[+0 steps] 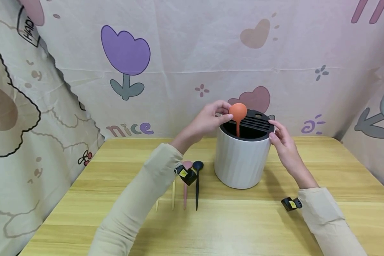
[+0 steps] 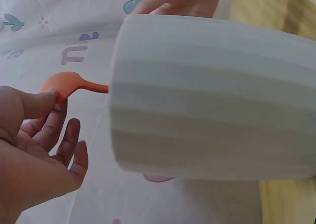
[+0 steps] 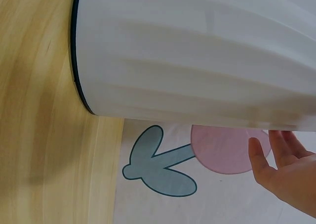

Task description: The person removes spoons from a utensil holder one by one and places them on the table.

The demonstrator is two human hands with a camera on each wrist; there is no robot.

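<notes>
An orange spoon (image 1: 238, 112) stands head up, its slim handle reaching down into the front opening of a white ribbed utensil holder (image 1: 241, 163) with a black slotted top. My left hand (image 1: 209, 119) pinches the spoon's round head between thumb and fingers. In the left wrist view, the spoon (image 2: 66, 83) meets the holder's rim, and the lower end of its handle is hidden inside. At the holder's right side, my right hand (image 1: 284, 145) rests fingertips and thumb against the upper rim. The right wrist view shows these fingers (image 3: 281, 147) fairly straight beside the white wall.
Left of the holder, a black spoon (image 1: 197, 177) and a pink spoon (image 1: 185, 193) lie on the wooden table (image 1: 236, 220). Beside them are pale yellow handles (image 1: 173, 195), partly hidden by my left forearm. A printed cloth (image 1: 185, 46) hangs behind the table.
</notes>
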